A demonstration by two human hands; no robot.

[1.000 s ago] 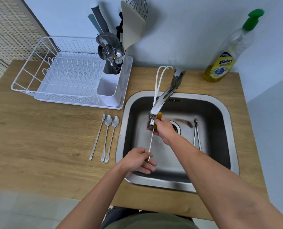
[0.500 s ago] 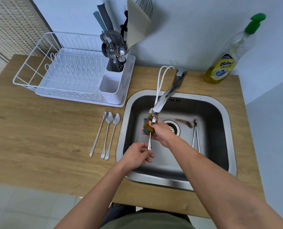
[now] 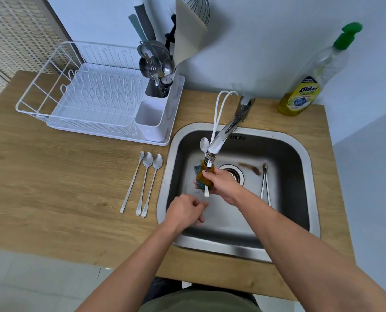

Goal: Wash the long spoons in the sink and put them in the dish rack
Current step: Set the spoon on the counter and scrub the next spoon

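Spoons (image 3: 144, 183), three long ones, lie side by side on the wooden bench (image 3: 52, 188), just left of the sink (image 3: 304, 154) and in front of the white dish rack (image 3: 93, 97), whose cutlery holder carries utensils. Over the basin, the left hand (image 3: 185, 210) has its fingers curled together, apparently empty, just below a fourth long spoon (image 3: 204, 146). That spoon stands nearly upright beside the tap (image 3: 221, 138), its bowl uppermost. The right hand (image 3: 221, 183) has its fingers clamped around a yellow-green sponge (image 3: 202, 174) wrapped about the spoon's handle. Further right, what look like two more spoons (image 3: 265, 188) rest in the basin. A soap bottle (image 3: 311, 82) stands at the far right.
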